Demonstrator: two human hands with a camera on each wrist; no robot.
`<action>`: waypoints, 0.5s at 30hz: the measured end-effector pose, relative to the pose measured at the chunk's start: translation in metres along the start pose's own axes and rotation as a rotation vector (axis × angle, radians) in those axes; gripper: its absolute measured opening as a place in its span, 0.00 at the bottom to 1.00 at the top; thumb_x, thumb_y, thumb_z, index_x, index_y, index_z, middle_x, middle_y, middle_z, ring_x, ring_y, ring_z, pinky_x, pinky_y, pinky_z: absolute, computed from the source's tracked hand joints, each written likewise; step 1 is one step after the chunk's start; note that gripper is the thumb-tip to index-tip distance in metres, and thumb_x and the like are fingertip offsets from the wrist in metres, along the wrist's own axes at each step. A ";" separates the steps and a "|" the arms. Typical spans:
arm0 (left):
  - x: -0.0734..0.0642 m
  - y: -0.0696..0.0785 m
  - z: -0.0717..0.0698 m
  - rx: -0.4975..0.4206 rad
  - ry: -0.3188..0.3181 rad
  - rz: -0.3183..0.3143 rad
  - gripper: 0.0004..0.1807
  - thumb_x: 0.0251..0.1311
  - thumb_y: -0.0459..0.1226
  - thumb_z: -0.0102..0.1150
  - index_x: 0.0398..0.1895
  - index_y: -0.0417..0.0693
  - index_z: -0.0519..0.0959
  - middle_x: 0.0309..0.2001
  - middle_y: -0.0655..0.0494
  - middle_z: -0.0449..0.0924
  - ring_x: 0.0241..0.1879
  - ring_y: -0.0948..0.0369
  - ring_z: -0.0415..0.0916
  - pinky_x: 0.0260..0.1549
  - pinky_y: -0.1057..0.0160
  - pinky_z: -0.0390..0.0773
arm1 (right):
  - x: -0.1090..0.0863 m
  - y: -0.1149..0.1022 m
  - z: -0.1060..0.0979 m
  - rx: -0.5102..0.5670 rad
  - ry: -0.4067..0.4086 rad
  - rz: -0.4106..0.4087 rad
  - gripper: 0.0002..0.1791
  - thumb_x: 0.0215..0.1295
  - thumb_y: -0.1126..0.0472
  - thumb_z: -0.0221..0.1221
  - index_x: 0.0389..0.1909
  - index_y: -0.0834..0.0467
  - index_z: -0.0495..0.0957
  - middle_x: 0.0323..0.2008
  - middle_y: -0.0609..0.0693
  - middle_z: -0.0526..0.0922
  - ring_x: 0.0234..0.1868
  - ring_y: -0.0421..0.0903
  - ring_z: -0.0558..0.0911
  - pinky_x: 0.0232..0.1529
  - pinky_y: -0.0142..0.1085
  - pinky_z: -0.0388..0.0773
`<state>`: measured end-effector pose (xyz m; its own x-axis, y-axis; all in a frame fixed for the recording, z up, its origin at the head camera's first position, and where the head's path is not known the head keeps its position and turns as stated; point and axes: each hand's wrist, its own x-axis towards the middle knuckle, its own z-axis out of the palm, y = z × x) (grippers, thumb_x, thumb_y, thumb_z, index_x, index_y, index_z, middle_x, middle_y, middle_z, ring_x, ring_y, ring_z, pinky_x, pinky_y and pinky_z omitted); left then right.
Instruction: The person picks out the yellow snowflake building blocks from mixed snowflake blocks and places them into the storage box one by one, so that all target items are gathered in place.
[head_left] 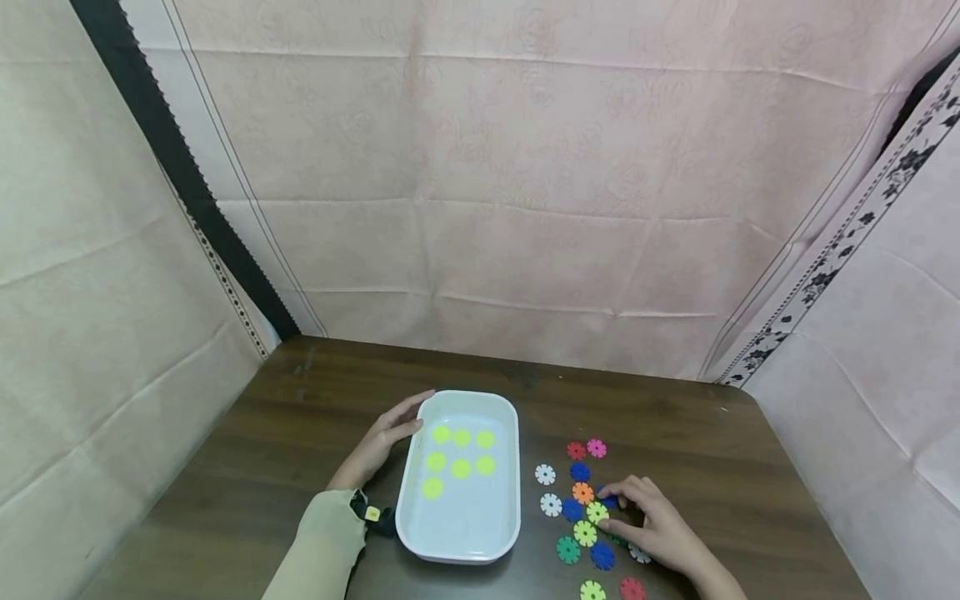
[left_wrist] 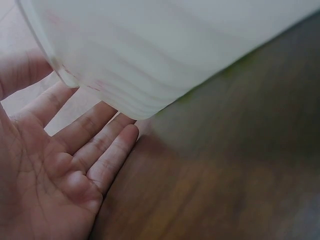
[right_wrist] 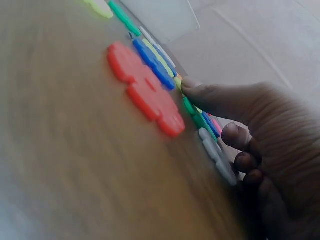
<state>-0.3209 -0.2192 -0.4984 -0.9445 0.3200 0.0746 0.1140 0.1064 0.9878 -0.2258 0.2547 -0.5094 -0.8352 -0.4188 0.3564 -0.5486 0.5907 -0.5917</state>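
My left hand (head_left: 382,435) is at the far left corner of a white rectangular tray (head_left: 465,533). Its thumb touches the rim, and in the left wrist view its fingers (left_wrist: 80,130) stretch out against the tray's outer wall. Several yellow-green discs (head_left: 461,468) lie in rows in the tray's far half. On the right, my right hand (head_left: 648,518) has thumb and forefinger at opposite edges of a yellow-green snowflake disc (head_left: 597,512), which lies among other notched plastic discs. The right wrist view shows the thumb (right_wrist: 192,87) low over the table at a yellow edge.
Around the right hand lie blue (head_left: 602,556), green (head_left: 567,550), white (head_left: 551,504), orange (head_left: 582,493), pink (head_left: 596,448) and red discs (head_left: 632,589). Two more yellow-green discs (head_left: 585,533) lie nearer. Pale cloth (head_left: 525,208) hangs behind and beside the brown wooden table (head_left: 247,475).
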 end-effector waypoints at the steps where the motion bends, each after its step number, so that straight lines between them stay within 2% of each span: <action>1: 0.000 0.000 0.000 0.000 -0.002 0.003 0.26 0.72 0.42 0.52 0.72 0.68 0.69 0.70 0.60 0.69 0.70 0.52 0.63 0.69 0.32 0.46 | 0.000 0.000 0.000 -0.001 0.000 -0.007 0.17 0.58 0.54 0.73 0.47 0.43 0.82 0.31 0.39 0.72 0.33 0.38 0.66 0.29 0.31 0.65; 7: 0.002 0.000 0.000 -0.001 0.000 0.008 0.25 0.72 0.43 0.53 0.71 0.69 0.70 0.70 0.61 0.69 0.70 0.52 0.63 0.69 0.31 0.45 | 0.003 0.001 -0.001 0.002 0.010 -0.062 0.16 0.59 0.56 0.72 0.47 0.43 0.81 0.31 0.39 0.73 0.33 0.38 0.66 0.30 0.31 0.65; 15: 0.001 0.001 0.000 0.013 0.000 0.003 0.26 0.72 0.43 0.52 0.72 0.67 0.69 0.71 0.61 0.67 0.72 0.52 0.61 0.69 0.31 0.45 | 0.002 0.000 -0.001 -0.003 -0.010 -0.046 0.17 0.60 0.56 0.71 0.50 0.44 0.83 0.30 0.39 0.72 0.33 0.39 0.67 0.30 0.31 0.65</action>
<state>-0.3213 -0.2186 -0.4972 -0.9440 0.3206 0.0778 0.1210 0.1173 0.9857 -0.2272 0.2550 -0.5080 -0.8087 -0.4522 0.3761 -0.5866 0.5729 -0.5724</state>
